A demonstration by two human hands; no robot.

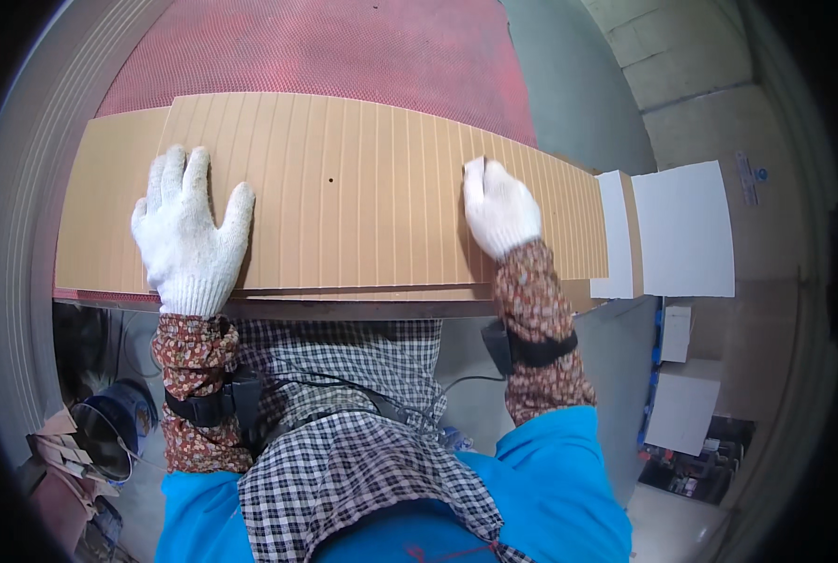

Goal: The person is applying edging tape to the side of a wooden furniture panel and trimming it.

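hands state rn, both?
Left hand: open, palm down on the ribbed cardboard sheet.
Right hand: closed, fingers curled, over the same sheet; can't tell if holding anything.

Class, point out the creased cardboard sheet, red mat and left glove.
Creased cardboard sheet (372,197), head view: middle of its ribbed face.
Red mat (344,52), head view: bare part beyond the sheet.
Left glove (192,239), head view: back of the hand.

The red mat (325,47) is cut off above — the lower cardboard (105,202) mostly hidden.
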